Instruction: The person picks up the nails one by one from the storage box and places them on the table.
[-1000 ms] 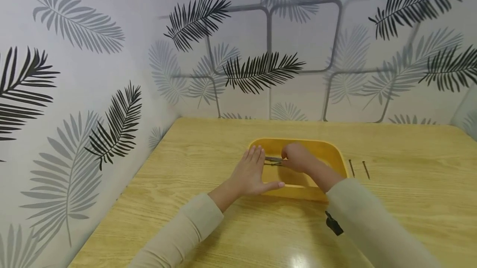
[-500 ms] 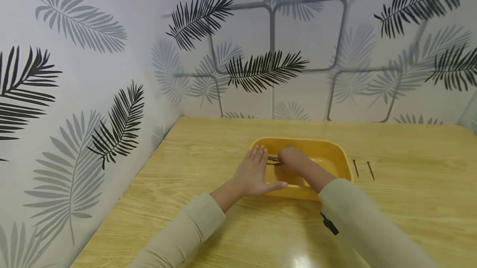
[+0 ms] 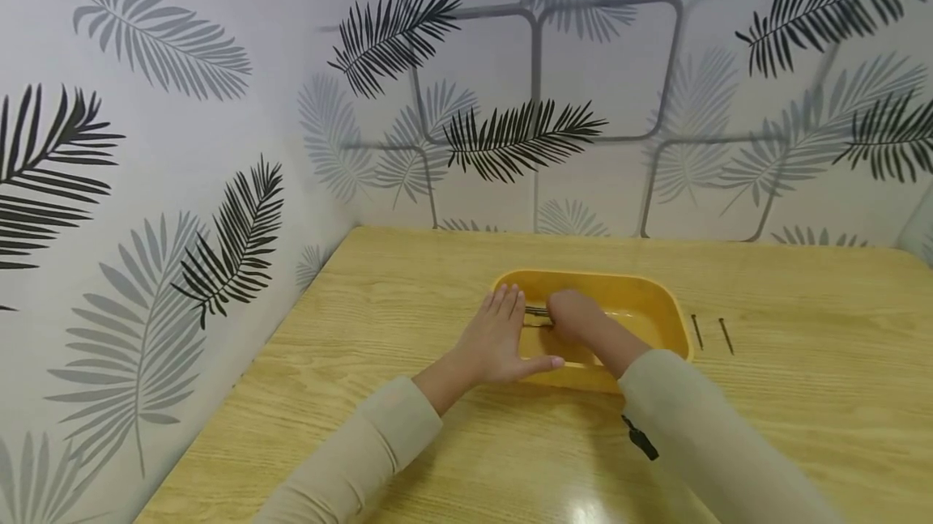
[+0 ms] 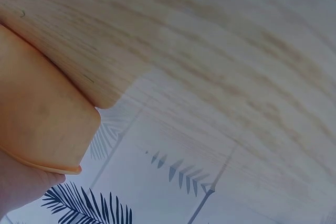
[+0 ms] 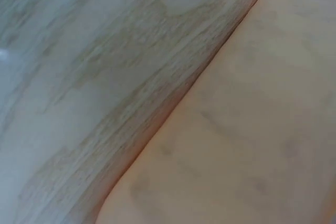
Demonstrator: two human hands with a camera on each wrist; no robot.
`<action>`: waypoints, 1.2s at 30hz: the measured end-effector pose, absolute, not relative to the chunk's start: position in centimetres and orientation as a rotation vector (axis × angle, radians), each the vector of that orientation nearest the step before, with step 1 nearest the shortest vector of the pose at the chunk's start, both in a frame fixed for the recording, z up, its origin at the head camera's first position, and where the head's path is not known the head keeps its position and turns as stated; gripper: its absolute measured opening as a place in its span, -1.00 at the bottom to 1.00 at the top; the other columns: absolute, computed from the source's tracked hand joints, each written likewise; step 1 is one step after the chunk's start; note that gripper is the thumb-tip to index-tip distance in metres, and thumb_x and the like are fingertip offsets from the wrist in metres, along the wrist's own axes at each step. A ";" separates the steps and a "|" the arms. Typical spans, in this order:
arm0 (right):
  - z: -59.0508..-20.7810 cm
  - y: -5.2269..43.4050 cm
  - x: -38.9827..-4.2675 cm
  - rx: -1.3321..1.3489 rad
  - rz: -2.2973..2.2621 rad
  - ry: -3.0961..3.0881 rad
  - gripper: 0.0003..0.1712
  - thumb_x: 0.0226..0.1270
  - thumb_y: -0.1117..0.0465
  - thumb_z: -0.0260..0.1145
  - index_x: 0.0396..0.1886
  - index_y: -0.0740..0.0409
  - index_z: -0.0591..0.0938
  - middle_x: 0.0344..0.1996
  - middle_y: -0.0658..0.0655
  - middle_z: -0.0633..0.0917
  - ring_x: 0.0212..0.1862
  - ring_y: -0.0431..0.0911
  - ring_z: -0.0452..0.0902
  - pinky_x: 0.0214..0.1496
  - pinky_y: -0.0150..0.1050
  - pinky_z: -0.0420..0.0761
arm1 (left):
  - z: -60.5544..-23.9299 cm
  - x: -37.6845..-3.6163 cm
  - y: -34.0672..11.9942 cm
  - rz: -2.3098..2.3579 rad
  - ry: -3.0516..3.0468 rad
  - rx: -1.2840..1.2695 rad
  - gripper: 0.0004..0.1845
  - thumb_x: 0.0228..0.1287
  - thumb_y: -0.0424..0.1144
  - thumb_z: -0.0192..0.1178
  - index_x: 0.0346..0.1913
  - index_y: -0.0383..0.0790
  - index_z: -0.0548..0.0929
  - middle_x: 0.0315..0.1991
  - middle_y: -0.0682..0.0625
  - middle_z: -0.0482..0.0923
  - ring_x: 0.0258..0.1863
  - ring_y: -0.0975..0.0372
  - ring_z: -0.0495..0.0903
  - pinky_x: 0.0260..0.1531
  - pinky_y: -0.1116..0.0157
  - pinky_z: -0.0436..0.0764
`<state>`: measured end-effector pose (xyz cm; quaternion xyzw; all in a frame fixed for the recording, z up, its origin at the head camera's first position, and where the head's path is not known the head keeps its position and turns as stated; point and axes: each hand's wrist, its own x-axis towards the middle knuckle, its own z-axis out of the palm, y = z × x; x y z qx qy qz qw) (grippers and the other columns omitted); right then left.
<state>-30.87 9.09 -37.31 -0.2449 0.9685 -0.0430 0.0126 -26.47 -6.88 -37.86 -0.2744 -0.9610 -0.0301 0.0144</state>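
Little has shifted in the last second: both hands stay at the yellow tray, and the right hand has drawn slightly toward the tray's left end, closer to the left hand's fingertips.

Nearest, two pale sleeves reach forward over the wooden table (image 3: 408, 459); a small black object sits under the right sleeve, too unclear to name. The left hand (image 3: 494, 342) lies flat against the left outer side of the tray (image 3: 659, 313), fingers straight and close together, thumb stretched out along the near wall. The left wrist view shows that orange-yellow wall close up, with wood grain and wallpaper beyond.

The right hand (image 3: 572, 317) is inside the tray, knuckles up and fingers curled under, resting on a small bunch of thin dark nails (image 3: 537, 313) at the tray's left end. Whether the fingers actually pinch the nails cannot be told, since the hand covers them. The right wrist view shows only the tray's side against the tabletop.

Just right of the tray, two more nails (image 3: 711, 333) lie loose on the table, side by side and apart from each other. Behind the table stands a wall (image 3: 598, 87) papered with grey and black leaves.
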 end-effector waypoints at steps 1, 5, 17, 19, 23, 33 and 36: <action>-37.3 9.1 -30.8 -0.750 -0.130 3.014 -0.85 0.18 0.37 0.23 -0.57 0.29 0.56 -0.58 0.16 0.61 -0.46 -0.05 0.49 -0.32 -0.16 0.58 | -37.8 -26.5 -6.9 -0.090 -2.993 -0.855 0.11 0.13 0.48 -0.17 0.43 -0.40 -0.05 0.47 -0.24 -0.16 0.48 0.00 -0.18 0.45 0.12 -0.12; -37.2 9.4 -30.8 -0.726 -0.109 3.012 -0.85 0.21 0.40 0.18 -0.54 0.30 0.57 -0.55 0.18 0.63 -0.47 -0.07 0.48 -0.35 -0.17 0.58 | -37.8 -26.6 -6.8 -0.076 -2.995 -0.854 0.12 0.12 0.49 -0.18 0.43 -0.40 -0.05 0.47 -0.24 -0.16 0.48 0.01 -0.19 0.45 0.12 -0.12; -37.3 10.2 -30.5 -0.774 -0.080 3.035 -0.84 0.19 0.38 0.20 -0.58 0.28 0.55 -0.57 0.17 0.62 -0.48 -0.07 0.47 -0.37 -0.16 0.56 | -37.7 -26.6 -6.7 -0.098 -2.991 -0.850 0.12 0.11 0.48 -0.14 0.43 -0.40 -0.05 0.47 -0.24 -0.14 0.48 0.01 -0.19 0.45 0.13 -0.12; -37.4 10.5 -30.6 -0.800 -0.078 3.043 -0.81 0.18 0.39 0.20 -0.62 0.27 0.52 -0.63 0.12 0.56 -0.53 -0.11 0.39 -0.41 -0.19 0.53 | -37.8 -26.5 -6.8 -0.102 -2.992 -0.848 0.12 0.11 0.48 -0.14 0.43 -0.40 -0.05 0.47 -0.24 -0.14 0.48 0.01 -0.19 0.45 0.12 -0.12; -37.7 11.0 -31.0 -0.831 -0.088 3.049 -0.74 0.12 0.44 0.18 -0.70 0.20 0.42 -0.73 0.02 0.36 -0.59 -0.15 0.20 -0.51 -0.29 0.38 | -37.8 -26.4 -6.8 -0.117 -2.993 -0.848 0.11 0.12 0.47 -0.14 0.43 -0.40 -0.05 0.47 -0.24 -0.14 0.48 0.00 -0.18 0.45 0.11 -0.12; -40.5 13.0 -34.8 -0.880 -0.304 3.041 -0.70 0.00 0.44 0.12 -0.80 0.07 0.36 -0.78 -0.05 0.30 -0.64 -0.19 0.13 -0.60 -0.34 0.25 | -37.7 -26.4 -6.7 -0.128 -3.005 -0.849 0.11 0.13 0.47 -0.14 0.43 -0.39 -0.06 0.47 -0.24 -0.16 0.48 0.01 -0.19 0.45 0.12 -0.13; -39.7 13.2 -34.2 -0.865 -0.418 3.021 -0.61 -0.01 0.43 0.12 -0.86 0.03 0.26 -0.82 -0.09 0.20 -0.69 -0.22 0.05 -0.64 -0.38 0.16 | -37.6 -26.3 -6.6 -0.137 -3.013 -0.846 0.11 0.13 0.46 -0.13 0.44 -0.39 -0.06 0.47 -0.24 -0.16 0.48 0.01 -0.19 0.45 0.12 -0.13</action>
